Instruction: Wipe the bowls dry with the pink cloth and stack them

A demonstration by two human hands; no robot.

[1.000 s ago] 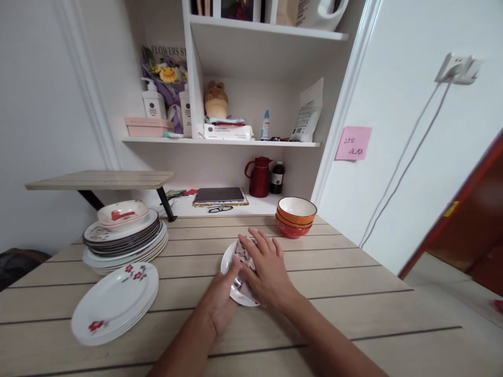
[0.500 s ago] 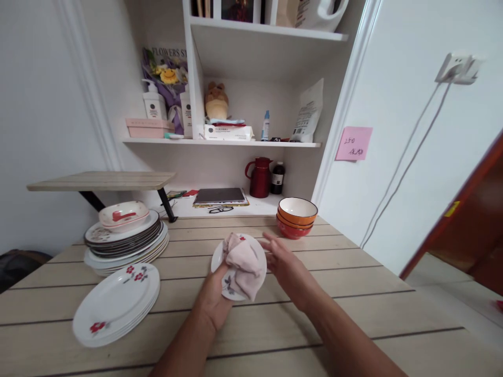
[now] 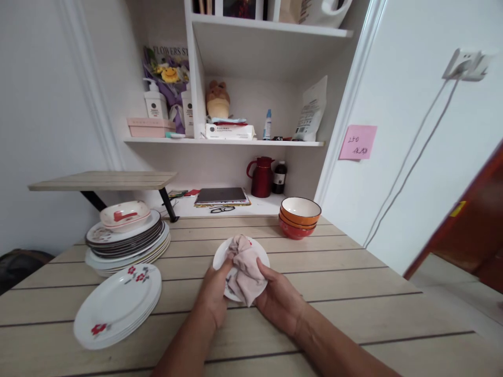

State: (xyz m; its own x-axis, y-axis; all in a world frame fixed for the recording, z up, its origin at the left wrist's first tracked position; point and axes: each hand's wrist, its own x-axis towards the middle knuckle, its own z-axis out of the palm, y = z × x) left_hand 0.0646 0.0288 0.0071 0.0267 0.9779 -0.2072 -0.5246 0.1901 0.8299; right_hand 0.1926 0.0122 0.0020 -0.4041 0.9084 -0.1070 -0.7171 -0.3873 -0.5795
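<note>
A small white plate (image 3: pixel 220 255) with a floral print is held above the wooden table, and a crumpled pale pink cloth (image 3: pixel 247 267) lies over its face. My left hand (image 3: pixel 214 293) grips the plate's left side, its thumb pressing the cloth at the rim. On the lower right edge, my right hand (image 3: pixel 280 299) is closed round the plate, with the thumb on top touching the cloth and the fingers hidden beneath. To the left rests a stack of white oval plates (image 3: pixel 113 303) with red flowers.
Behind the oval plates stands a taller pile of plates (image 3: pixel 126 246) topped by a patterned bowl (image 3: pixel 124 215). Stacked orange and red bowls (image 3: pixel 299 220) sit at the back right. A red jug (image 3: pixel 262 178), a laptop (image 3: pixel 220 195) and glasses (image 3: pixel 222 209) are near the shelf.
My right hand has come down from beside the plate and taken hold of its lower right edge. The left hand keeps its grip on the plate and cloth.
</note>
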